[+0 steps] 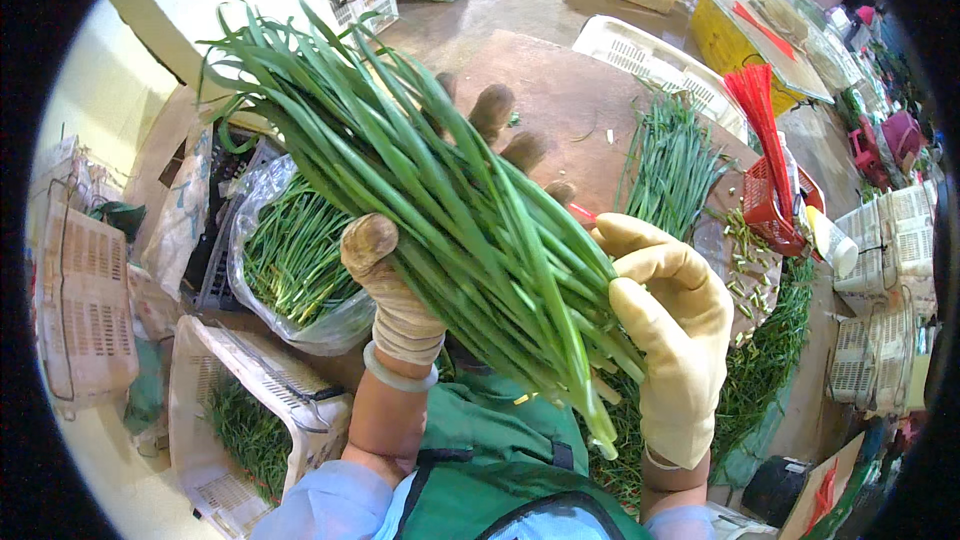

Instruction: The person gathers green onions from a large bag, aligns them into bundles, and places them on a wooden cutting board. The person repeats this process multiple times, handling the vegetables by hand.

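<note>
A thick bunch of long green leafy stalks, like garlic chives [450,217], lies slantwise across my view, leaf tips at upper left and pale cut ends at lower right. My left hand [405,285], in a soiled striped glove, grips it from beneath, thumb on the near side and fingertips showing beyond the far side. My right hand [675,315], in a cream rubber glove, pinches the bunch's right edge near the cut ends with thumb and fingers. One stalk [577,360] hangs lower than the rest. A thin red strip [581,211] shows beside the right fingertips; whether it is held is unclear.
Behind the bunch is a brown tabletop [555,101] bearing another green bundle [667,165], cut stem pieces [742,270] and a red basket [772,210] with red strips. Left are a plastic-lined container of greens [300,262] and a white crate [225,465]. Loose greens [765,367] lie at right.
</note>
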`<state>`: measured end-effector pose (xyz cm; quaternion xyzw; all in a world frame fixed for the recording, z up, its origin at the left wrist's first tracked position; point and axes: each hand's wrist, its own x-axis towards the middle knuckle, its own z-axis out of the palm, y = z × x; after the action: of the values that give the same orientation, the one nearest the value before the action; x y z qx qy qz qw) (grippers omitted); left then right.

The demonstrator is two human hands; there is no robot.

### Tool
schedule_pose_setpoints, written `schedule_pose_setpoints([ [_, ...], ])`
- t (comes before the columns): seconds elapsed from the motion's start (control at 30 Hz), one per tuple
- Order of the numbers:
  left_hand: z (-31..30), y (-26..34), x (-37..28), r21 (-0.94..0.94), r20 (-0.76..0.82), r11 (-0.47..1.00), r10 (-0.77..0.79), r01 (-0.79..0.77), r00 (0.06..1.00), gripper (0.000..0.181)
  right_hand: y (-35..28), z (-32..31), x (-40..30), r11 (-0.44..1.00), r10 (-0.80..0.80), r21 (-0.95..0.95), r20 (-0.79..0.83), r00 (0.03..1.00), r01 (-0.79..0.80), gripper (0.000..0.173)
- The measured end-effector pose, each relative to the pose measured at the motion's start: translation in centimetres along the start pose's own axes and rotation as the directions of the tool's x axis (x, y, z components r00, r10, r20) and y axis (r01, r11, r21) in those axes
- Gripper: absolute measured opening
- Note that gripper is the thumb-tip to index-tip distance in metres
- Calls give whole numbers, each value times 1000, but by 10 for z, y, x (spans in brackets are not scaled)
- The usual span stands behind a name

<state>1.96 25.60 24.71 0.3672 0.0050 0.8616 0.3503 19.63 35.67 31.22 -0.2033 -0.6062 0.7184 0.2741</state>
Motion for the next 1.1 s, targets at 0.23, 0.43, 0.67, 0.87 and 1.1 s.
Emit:
schedule_pose_setpoints([
  [0.23, 9, 5, -2, -25, -226, 999, -46, 42, 973, 95, 4, -1, -8, 747, -459, -500, 90, 884, 439, 16],
  [0.43, 11, -1, -3, 48, -395, 999, 22, -3, 918, 87, 18, -7, -20, 749, -529, -480, -18, 848, 457, 23],
  [0.67, -21, 1, -13, -35, -413, 995, 74, -97, 908, 75, 28, -28, -55, 821, -516, -438, -293, 805, 366, 33],
  [0.87, -41, 20, -14, 23, -388, 996, 84, -82, 918, 65, 20, -145, -145, 691, -64, -693, -342, 938, -206, 17],
  [1.1, -19, 19, 10, 120, -494, 974, -110, 193, 862, 64, 19, -118, -87, 524, 38, -852, 25, 999, 1, 64],
])
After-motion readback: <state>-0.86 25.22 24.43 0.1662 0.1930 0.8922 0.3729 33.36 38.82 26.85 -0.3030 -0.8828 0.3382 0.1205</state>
